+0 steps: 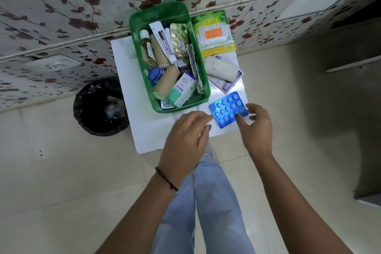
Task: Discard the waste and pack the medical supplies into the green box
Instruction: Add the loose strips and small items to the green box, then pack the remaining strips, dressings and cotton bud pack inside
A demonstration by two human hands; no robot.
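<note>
So both hands are down at the near edge of the white table (148,130), and the action is all around the blue blister pack (227,109). The right hand (256,128) has its fingers spread and loosely curled, thumb tip resting on the near right corner of the pack, other fingertips just off its right edge, so it's touching but not really clamped on it. The left hand (185,138) is open too, fingers relaxed and apart, with the tips just beside the pack's left corner; can't tell if it's actually making contact. The pack lies flat, tilted diagonally, right by the near right corner of the green box (158,12). The box is already stuffed with tubes, a bottle, rolls, a carton and foil strips, so there's not much free space in it. Still out on the table to the right of the box: a white bandage roll (221,68) lying on some flat packets, and behind it a pack of cotton buds (212,33) against the wall. The bin with the black liner (99,107) sits on the floor just left of the table. The only bare tabletop is the strip near the left hand.
</note>
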